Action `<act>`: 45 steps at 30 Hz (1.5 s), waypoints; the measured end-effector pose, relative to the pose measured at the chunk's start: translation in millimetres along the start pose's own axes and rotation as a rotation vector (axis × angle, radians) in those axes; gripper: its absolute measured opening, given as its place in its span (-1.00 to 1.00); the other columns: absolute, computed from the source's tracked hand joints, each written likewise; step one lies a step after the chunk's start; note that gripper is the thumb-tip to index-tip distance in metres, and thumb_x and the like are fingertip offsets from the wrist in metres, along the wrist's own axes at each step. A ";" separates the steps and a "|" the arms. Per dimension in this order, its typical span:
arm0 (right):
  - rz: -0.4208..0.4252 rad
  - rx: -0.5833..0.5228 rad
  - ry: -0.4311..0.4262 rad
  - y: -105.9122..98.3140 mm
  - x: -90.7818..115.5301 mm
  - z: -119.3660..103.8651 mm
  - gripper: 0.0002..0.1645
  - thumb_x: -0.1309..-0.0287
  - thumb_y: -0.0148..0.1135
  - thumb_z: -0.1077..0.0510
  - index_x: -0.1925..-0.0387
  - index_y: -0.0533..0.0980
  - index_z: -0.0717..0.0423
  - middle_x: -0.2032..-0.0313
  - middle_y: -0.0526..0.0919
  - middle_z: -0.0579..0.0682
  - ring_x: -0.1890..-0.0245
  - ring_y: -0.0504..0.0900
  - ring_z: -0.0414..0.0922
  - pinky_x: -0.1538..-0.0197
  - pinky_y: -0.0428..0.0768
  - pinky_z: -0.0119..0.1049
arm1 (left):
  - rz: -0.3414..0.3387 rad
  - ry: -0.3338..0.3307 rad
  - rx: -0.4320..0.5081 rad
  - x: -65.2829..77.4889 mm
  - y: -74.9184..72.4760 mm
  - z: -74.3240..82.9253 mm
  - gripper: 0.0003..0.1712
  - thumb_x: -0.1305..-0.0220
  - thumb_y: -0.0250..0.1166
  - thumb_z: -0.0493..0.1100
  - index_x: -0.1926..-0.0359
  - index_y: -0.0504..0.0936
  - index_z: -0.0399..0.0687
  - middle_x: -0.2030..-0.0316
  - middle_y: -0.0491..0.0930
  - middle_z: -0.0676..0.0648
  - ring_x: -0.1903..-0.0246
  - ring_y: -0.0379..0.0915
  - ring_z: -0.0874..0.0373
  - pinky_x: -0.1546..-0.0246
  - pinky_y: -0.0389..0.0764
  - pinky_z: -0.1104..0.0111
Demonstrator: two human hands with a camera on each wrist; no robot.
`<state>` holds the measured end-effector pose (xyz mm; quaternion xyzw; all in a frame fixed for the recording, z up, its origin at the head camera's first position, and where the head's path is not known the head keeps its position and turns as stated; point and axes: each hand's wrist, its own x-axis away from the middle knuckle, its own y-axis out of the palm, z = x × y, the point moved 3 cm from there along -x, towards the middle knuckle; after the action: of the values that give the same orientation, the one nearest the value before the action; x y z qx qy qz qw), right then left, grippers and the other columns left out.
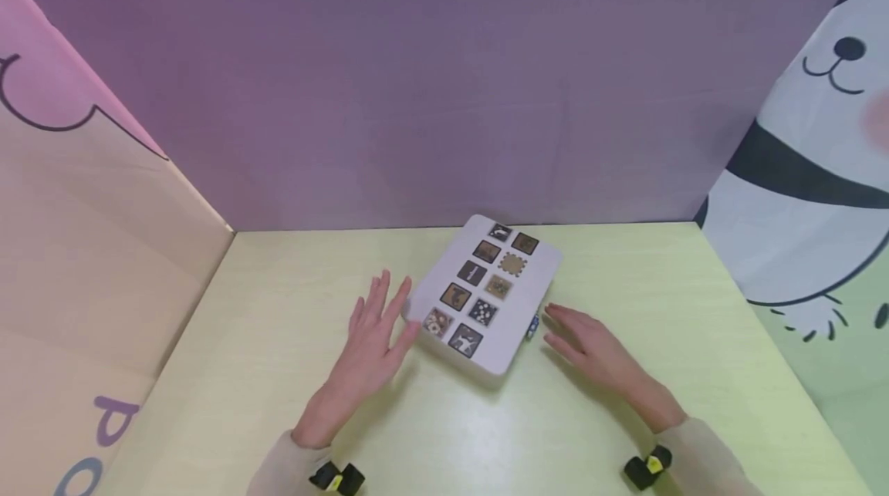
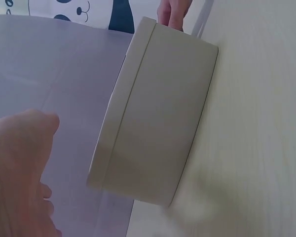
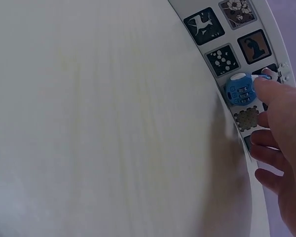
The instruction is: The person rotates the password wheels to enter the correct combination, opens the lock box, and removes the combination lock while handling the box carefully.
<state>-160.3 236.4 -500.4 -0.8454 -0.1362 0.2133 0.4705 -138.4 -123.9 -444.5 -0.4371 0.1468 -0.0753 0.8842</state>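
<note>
A white lidded box (image 1: 454,284) with two rows of small square pictures on its lid lies slantwise on the table. At its right side hangs a small blue padlock (image 3: 240,90) with number dials. My left hand (image 1: 368,345) is beside the box's near left corner, fingers straight and spread, holding nothing. My right hand (image 1: 597,349) is on the padlock side, its fingers loosely bent and its fingertips close to the lock. In the right wrist view the thumb (image 3: 274,91) overlaps the lock's shackle. The left wrist view shows the box's plain side wall (image 2: 158,113).
The pale wooden table (image 1: 278,288) ends at a purple cloth backdrop (image 1: 417,95). Printed panels stand at both sides, a pink and cream one (image 1: 83,234) on the left and a panda one (image 1: 819,195) on the right. Each wrist wears a strapped black camera (image 1: 336,478).
</note>
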 end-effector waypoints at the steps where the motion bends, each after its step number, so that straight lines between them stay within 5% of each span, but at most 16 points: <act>1: -0.003 -0.001 0.003 0.7 -0.3 -0.5 -0.42 -0.49 0.16 0.08 -0.36 0.40 0.36 -0.32 0.51 0.33 -0.30 0.49 0.33 -0.40 0.39 0.31 | 0.002 0.008 0.005 -0.2 0.3 1.1 -0.25 -0.61 -0.02 0.14 -0.64 0.02 0.03 -0.63 -0.30 -0.21 -0.62 -0.40 -0.19 -0.59 -0.34 -0.16; 18: -0.031 0.015 0.061 8.3 -0.1 -3.9 -0.38 -0.49 0.17 -0.01 -0.37 0.40 0.29 -0.30 0.54 0.29 -0.31 0.50 0.29 -0.40 0.41 0.30 | 0.020 0.129 -0.025 -0.2 2.0 12.2 -0.23 -0.57 0.08 0.10 -0.61 0.09 -0.08 -0.61 -0.12 -0.25 -0.60 -0.17 -0.22 -0.59 -0.10 -0.13; 29: 0.022 0.007 0.058 9.2 -2.4 -9.2 -0.41 -0.43 0.25 0.02 -0.31 0.45 0.31 -0.23 0.59 0.28 -0.26 0.55 0.28 -0.35 0.47 0.29 | 0.026 0.214 -0.016 2.3 5.4 20.4 -0.19 -0.55 0.11 0.14 -0.60 0.12 -0.15 -0.60 -0.04 -0.27 -0.58 -0.09 -0.23 -0.56 0.01 -0.16; 45: 0.062 -0.002 0.095 11.8 -7.1 -12.9 -0.43 -0.38 0.32 0.00 -0.24 0.50 0.30 -0.16 0.65 0.25 -0.18 0.61 0.23 -0.30 0.54 0.24 | 0.076 0.353 -0.019 6.7 12.0 47.7 -0.25 -0.44 0.23 0.16 -0.44 0.41 -0.25 -0.56 0.11 -0.29 -0.54 0.05 -0.23 -0.50 0.19 -0.18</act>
<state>-159.8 217.7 -502.8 -0.8588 -0.0877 0.1873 0.4686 -116.4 -82.6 -427.9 -0.4195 0.3170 -0.1161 0.8427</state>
